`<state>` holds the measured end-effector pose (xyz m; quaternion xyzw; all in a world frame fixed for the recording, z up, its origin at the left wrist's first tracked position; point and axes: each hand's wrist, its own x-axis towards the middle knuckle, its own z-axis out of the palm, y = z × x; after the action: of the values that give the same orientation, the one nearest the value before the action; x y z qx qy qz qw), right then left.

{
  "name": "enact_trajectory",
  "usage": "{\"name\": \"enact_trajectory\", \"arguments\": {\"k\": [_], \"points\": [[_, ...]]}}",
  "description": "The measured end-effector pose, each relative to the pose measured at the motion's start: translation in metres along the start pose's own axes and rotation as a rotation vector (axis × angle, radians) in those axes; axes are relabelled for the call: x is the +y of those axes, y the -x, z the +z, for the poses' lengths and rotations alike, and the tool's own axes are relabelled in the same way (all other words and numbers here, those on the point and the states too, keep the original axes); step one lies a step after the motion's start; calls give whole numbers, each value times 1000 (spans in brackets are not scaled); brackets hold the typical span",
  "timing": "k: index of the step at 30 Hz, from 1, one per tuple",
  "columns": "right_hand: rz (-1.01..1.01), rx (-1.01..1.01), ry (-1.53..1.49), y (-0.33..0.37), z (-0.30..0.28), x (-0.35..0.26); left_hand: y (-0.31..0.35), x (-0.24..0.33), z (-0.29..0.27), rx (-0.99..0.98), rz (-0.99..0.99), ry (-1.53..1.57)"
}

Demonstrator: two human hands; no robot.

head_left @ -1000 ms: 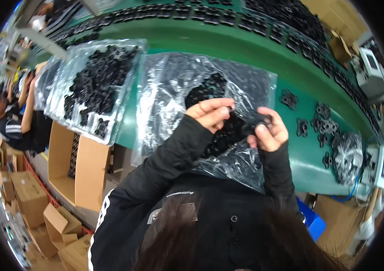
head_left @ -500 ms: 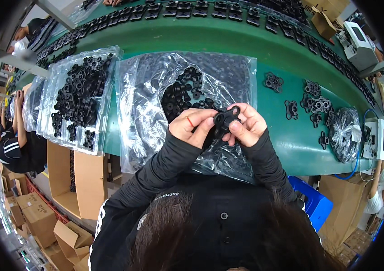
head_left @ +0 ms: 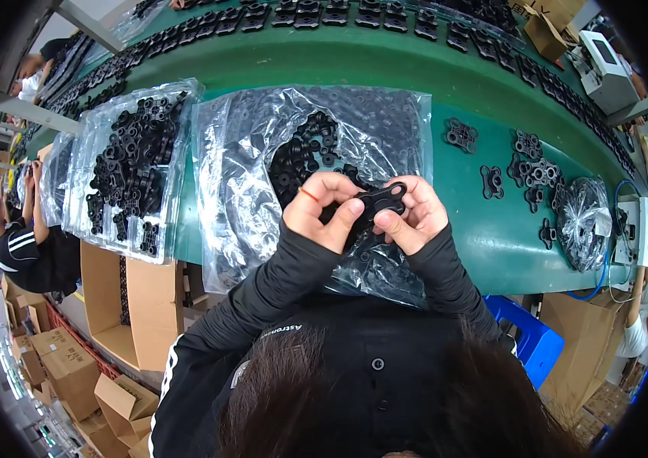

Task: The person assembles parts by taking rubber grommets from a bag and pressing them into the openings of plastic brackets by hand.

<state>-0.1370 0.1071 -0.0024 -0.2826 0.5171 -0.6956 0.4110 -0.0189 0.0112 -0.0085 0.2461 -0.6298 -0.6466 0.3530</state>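
A black plastic bracket with ring-shaped ends (head_left: pixel 382 200) is held between both hands. My left hand (head_left: pixel 322 212) pinches its left end between thumb and fingers, with an orange-red band round one finger. At the other end, my right hand (head_left: pixel 418 215) grips it by thumb and fingertips, and a ring shows beside them. Whether the left fingers also hold a small piece is hidden. Under the hands lies a large clear plastic bag (head_left: pixel 236 145), torn open over many small black round parts (head_left: pixel 310 156).
To the left, a clear tray (head_left: pixel 87 164) holds piled black parts (head_left: pixel 137 149). Several black brackets (head_left: pixel 461 135) lie right on the green table (head_left: pixel 472 229), near a bundled plastic bag (head_left: pixel 583 225). Rows of black parts (head_left: pixel 301 14) line the far side. A blue bin (head_left: pixel 526 340) stands below.
The bracket has been turned from a steep slant to nearly level between my fingers. My right thumb has shifted slightly left along it. Both hands keep hold of it over the bag.
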Motion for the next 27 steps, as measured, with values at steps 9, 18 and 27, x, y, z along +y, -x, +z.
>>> {"name": "enact_trajectory", "arguments": {"k": [9,18,27], "points": [[72,4,95,4,-5,-5,-66,-25,-34,-127,438,-929],[23,55,-33,-3,-15,0,-63,-30,-41,-160,249,-1024],[118,26,-76,-10,-8,-6,-31,21,-23,-61,-419,443]]}}
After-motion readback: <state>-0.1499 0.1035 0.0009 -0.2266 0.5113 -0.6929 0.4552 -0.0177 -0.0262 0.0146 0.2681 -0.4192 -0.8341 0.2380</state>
